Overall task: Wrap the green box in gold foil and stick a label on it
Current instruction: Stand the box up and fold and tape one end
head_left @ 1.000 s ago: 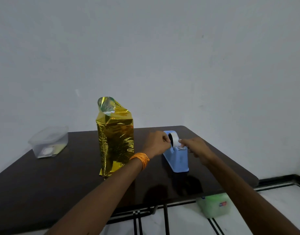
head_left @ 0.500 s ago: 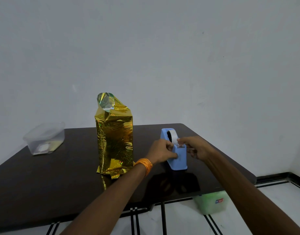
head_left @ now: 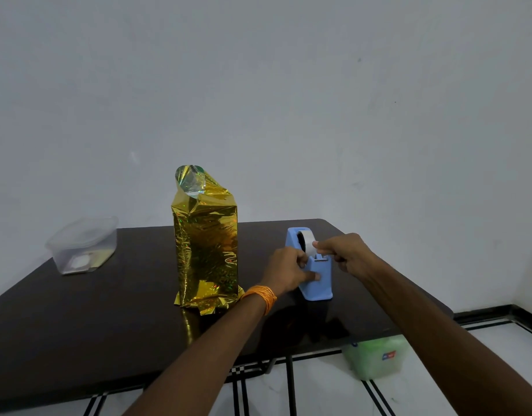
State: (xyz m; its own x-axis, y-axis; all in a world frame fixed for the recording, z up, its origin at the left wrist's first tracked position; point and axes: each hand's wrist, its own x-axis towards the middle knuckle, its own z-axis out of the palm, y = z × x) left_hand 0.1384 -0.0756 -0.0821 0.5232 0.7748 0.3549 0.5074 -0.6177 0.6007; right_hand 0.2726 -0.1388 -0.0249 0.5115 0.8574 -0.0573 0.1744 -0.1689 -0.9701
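The box wrapped in gold foil [head_left: 206,250] stands upright on the dark table [head_left: 93,319], its top foil gathered into an open twist; no green shows. To its right sits a light blue tape dispenser [head_left: 317,283] with a roll of tape. My left hand [head_left: 288,273] grips the dispenser's left side, thumb on its front. My right hand [head_left: 346,253] pinches the free end of the tape [head_left: 316,246] just above the cutter.
A clear plastic container [head_left: 83,244] with small items inside stands at the table's far left. A green plastic tub [head_left: 376,358] sits on the tiled floor under the table's right edge. A white wall is behind the table.
My left hand slid from the top of the roll down onto the dispenser's side. My right hand closed on the tape end. The view shifted slightly.
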